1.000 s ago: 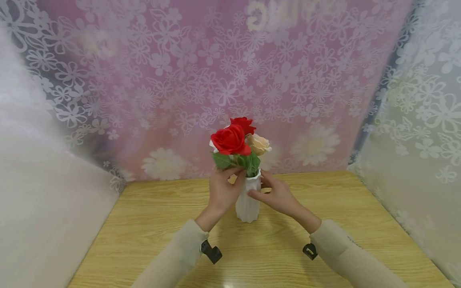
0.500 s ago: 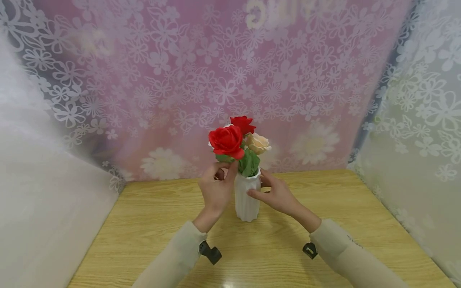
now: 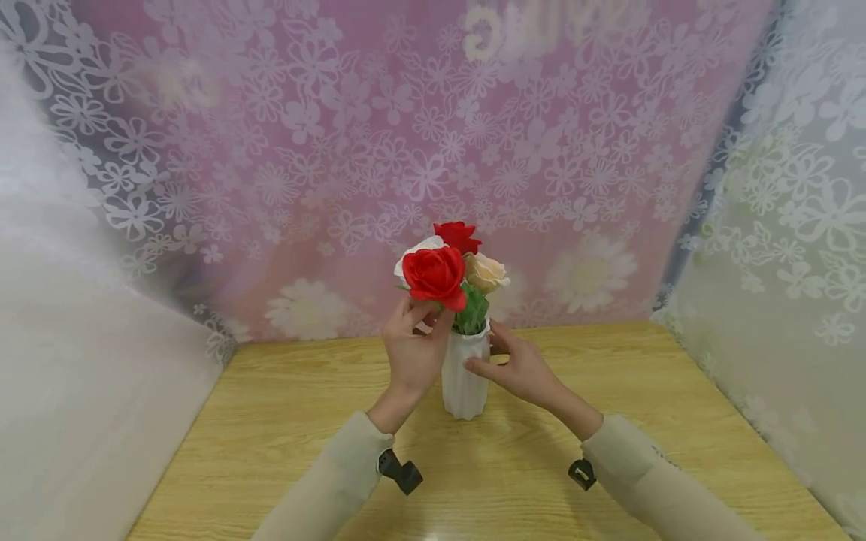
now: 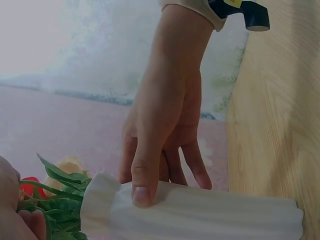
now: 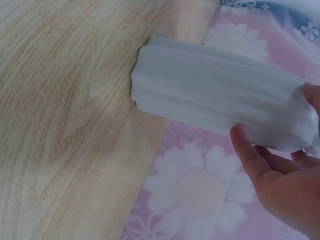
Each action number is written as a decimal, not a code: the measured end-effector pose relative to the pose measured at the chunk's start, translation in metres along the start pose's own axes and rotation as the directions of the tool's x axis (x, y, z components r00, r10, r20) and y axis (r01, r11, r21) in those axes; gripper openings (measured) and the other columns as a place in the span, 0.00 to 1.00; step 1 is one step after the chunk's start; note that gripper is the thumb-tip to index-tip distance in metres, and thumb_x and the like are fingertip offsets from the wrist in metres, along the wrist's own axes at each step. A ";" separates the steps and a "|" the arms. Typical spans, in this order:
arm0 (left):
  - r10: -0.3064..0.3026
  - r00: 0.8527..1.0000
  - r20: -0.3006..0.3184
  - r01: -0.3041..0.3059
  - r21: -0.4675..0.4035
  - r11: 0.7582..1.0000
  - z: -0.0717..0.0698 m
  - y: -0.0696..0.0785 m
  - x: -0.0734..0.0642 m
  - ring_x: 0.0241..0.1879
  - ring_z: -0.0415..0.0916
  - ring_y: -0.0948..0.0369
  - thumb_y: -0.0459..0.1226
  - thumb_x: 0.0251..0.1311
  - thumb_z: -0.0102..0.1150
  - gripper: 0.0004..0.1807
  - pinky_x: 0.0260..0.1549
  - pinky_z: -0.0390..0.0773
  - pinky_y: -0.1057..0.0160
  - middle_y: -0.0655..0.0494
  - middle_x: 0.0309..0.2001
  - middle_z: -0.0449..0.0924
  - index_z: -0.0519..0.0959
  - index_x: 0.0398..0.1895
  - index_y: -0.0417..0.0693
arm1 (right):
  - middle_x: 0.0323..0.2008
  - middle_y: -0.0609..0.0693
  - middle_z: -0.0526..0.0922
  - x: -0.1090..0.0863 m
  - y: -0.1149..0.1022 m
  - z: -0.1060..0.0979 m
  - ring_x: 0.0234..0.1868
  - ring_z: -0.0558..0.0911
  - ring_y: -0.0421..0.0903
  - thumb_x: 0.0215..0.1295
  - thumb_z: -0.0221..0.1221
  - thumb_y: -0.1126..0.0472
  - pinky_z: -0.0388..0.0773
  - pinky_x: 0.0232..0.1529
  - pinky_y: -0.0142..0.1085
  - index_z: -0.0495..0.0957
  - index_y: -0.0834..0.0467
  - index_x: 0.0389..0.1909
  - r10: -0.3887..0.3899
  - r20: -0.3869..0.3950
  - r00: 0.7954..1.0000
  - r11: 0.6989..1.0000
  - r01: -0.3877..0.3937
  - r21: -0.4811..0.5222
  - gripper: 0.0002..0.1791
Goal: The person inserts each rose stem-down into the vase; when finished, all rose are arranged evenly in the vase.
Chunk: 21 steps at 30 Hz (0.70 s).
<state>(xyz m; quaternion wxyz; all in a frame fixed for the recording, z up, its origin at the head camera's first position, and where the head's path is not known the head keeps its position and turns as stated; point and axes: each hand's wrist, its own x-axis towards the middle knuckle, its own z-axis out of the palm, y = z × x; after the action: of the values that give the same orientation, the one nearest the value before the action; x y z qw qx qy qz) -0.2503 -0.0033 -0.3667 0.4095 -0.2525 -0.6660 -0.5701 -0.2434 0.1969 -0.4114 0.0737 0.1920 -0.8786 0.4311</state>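
A white fluted vase [image 3: 464, 387] stands upright on the wooden table, holding roses with green leaves [image 3: 473, 309]. My left hand [image 3: 414, 359] pinches the stem of the front red rose [image 3: 434, 275] just under its bloom; the fingertips are partly hidden by petals. Behind it are a white rose [image 3: 421, 246], another red rose [image 3: 457, 237] and a cream rose [image 3: 485, 272]. My right hand [image 3: 528, 370] grips the vase near its rim, with the thumb on the front. In the left wrist view, that right hand [image 4: 165, 120] has its fingers passing behind the vase [image 4: 220, 212].
The wood-grain table [image 3: 284, 436] runs back to a pink floral curtain [image 3: 419, 135]. Pale curtains hang at the left [image 3: 88, 338] and right [image 3: 798, 315] sides. Each sleeved wrist wears a black camera mount.
My left hand drew the front red rose slightly left, then brought it back right and lower, uncovering more of the white rose. My right hand stays on the vase.
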 end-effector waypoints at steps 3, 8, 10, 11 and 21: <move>-0.022 0.999 0.025 0.022 -0.001 1.000 0.000 -0.001 0.000 0.32 0.81 0.53 0.29 0.62 0.73 0.03 0.20 0.81 0.65 0.47 0.34 0.82 0.91 0.36 0.45 | 0.58 0.53 0.88 0.000 0.000 0.000 0.58 0.87 0.57 0.67 0.71 0.44 0.90 0.47 0.45 0.59 0.40 0.83 -0.010 -0.003 1.000 1.000 0.010 -0.009 0.47; -0.042 0.995 0.093 0.043 -0.008 0.999 -0.002 -0.003 0.005 0.35 0.84 0.51 0.31 0.63 0.73 0.02 0.23 0.83 0.62 0.47 0.43 0.86 0.92 0.37 0.45 | 0.59 0.55 0.87 0.000 0.000 -0.001 0.58 0.87 0.60 0.68 0.71 0.45 0.90 0.47 0.47 0.58 0.42 0.83 -0.021 -0.006 1.000 1.000 0.021 -0.017 0.47; -0.049 0.992 0.114 0.051 -0.018 0.999 -0.003 -0.003 0.008 0.35 0.85 0.51 0.32 0.64 0.73 0.03 0.23 0.83 0.62 0.46 0.47 0.87 0.92 0.38 0.44 | 0.59 0.55 0.87 0.001 0.000 -0.002 0.58 0.87 0.60 0.68 0.70 0.45 0.90 0.47 0.47 0.58 0.41 0.83 -0.018 -0.004 1.000 1.000 0.018 -0.016 0.47; -0.052 0.991 0.122 0.056 -0.022 0.998 -0.003 -0.003 0.008 0.35 0.85 0.50 0.32 0.64 0.73 0.04 0.22 0.82 0.64 0.46 0.48 0.87 0.92 0.39 0.44 | 0.60 0.55 0.87 0.001 0.000 -0.002 0.58 0.87 0.60 0.68 0.70 0.45 0.90 0.47 0.47 0.59 0.42 0.83 -0.019 -0.002 1.000 1.000 0.019 -0.016 0.46; -0.049 0.991 0.123 0.053 -0.029 0.998 0.000 -0.007 0.010 0.35 0.87 0.47 0.31 0.63 0.73 0.03 0.21 0.79 0.68 0.40 0.48 0.85 0.92 0.38 0.42 | 0.61 0.54 0.86 0.001 0.000 -0.003 0.60 0.86 0.59 0.67 0.71 0.43 0.90 0.47 0.45 0.59 0.40 0.83 0.004 0.011 1.000 1.000 -0.004 -0.004 0.47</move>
<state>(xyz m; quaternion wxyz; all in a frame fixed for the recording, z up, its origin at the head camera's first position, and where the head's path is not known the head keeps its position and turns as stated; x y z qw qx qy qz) -0.2613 -0.0062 -0.3619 0.3491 -0.2764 -0.6868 -0.5745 -0.2441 0.1996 -0.4092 0.0686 0.1925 -0.8801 0.4285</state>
